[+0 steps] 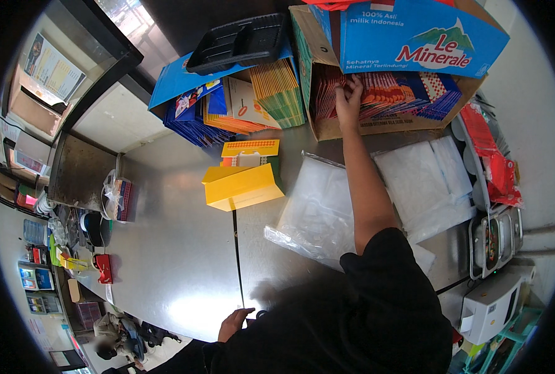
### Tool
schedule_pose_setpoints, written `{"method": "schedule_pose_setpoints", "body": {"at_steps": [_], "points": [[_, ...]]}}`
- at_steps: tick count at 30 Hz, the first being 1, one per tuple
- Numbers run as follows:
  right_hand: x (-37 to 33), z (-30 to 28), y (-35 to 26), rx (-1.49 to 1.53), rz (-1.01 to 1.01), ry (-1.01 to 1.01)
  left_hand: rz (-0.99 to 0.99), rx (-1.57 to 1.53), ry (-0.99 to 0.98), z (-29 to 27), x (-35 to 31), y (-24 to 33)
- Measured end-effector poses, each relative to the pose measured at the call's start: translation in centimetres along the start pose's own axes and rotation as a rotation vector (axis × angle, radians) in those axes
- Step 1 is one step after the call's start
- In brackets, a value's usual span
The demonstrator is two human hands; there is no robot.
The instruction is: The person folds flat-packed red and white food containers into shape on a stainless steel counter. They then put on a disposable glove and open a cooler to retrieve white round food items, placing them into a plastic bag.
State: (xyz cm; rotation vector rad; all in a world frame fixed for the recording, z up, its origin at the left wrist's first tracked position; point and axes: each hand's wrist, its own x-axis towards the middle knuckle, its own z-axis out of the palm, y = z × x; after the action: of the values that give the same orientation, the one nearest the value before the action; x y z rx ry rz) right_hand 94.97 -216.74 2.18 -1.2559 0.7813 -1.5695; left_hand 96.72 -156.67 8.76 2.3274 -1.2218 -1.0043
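My right arm stretches away from me across the table. My right hand (350, 98) is in a blue-flapped cardboard box (408, 124), its bent fingers closed at the upper edges of red-and-orange folded cartons (380, 93). These stand on edge in a tight row, and their edges hide the fingertips. My left hand (235, 324) is low at the near edge of the table, its fingers curled. Beside it shows a small dark thing that I cannot make out, partly hidden by my black sleeve. Two yellow cartons (243, 187) stand folded up mid-table.
Left of the box, another blue box (165, 93) holds several rows of flat cartons, with a black compartment tray (240, 40) on top. Clear plastic packs (318, 199) lie under my right arm. Metal food pans (496, 240) and a white machine (492, 305) stand at right.
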Motion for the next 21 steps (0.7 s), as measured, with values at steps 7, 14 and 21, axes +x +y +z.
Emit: {"method": "schedule_pose_setpoints", "body": {"at_steps": [7,14,21], "points": [[0.18,-0.09,-0.09,0.013,0.030,0.013,-0.012,-0.013,0.007,0.07,0.08,0.19],[0.45,-0.23,-0.26,0.063,0.095,0.027,0.029,0.011,0.016,0.17,0.12,0.18],[0.66,-0.23,-1.05,0.073,0.153,0.048,-0.010,-0.022,-0.013,0.10,0.17,0.41]]}}
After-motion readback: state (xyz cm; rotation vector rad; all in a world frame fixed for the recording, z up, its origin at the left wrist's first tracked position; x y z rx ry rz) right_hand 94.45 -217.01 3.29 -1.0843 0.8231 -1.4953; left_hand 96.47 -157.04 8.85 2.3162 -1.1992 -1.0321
